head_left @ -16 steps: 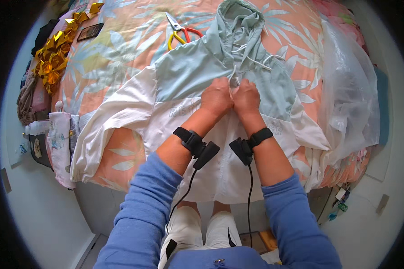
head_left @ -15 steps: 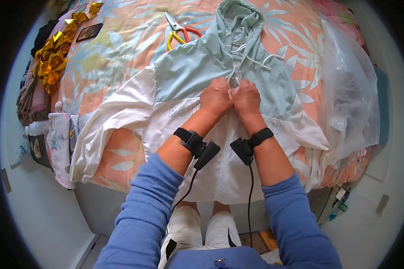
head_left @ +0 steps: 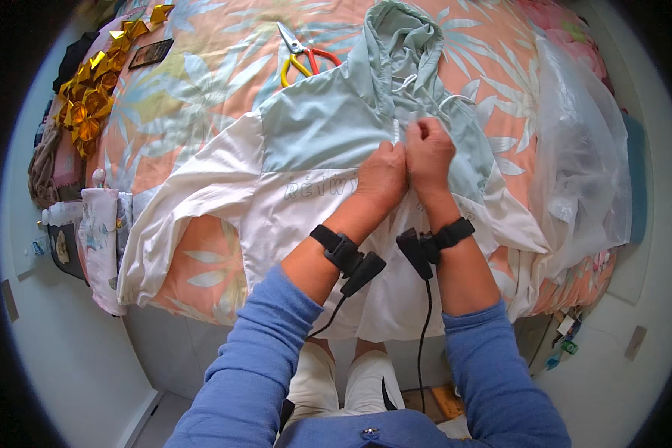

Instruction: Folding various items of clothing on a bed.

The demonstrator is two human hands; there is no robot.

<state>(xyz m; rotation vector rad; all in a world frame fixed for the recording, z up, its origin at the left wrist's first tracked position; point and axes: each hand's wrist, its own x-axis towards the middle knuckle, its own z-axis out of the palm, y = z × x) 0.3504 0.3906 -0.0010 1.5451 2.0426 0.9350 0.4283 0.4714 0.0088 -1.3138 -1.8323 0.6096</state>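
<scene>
A hooded zip jacket (head_left: 313, 142), mint green above and white below, lies front up on the bed, its sleeves spread. My left hand (head_left: 384, 175) is closed on the jacket's front at the zip line, just under the white zip (head_left: 396, 131). Right beside it, my right hand (head_left: 429, 153) is closed with curled fingers, slightly higher, over the green right chest. What its fingertips hold is hidden and a little blurred. White drawstrings (head_left: 455, 98) lie by the hood (head_left: 403, 45). Both wrists wear black straps with cabled devices.
Scissors (head_left: 299, 54) with red and yellow handles lie beside the jacket's left shoulder. A phone (head_left: 151, 54) and shiny gold bows (head_left: 89, 97) are at the far left. A clear plastic bag (head_left: 579, 164) covers the right side of the bed. Folded cloth (head_left: 99, 239) sits at the left edge.
Both hands have shifted right, and the left sits lower. My right hand has come away from the left and turned, with its fingers raised. The jacket has slid slightly right.
</scene>
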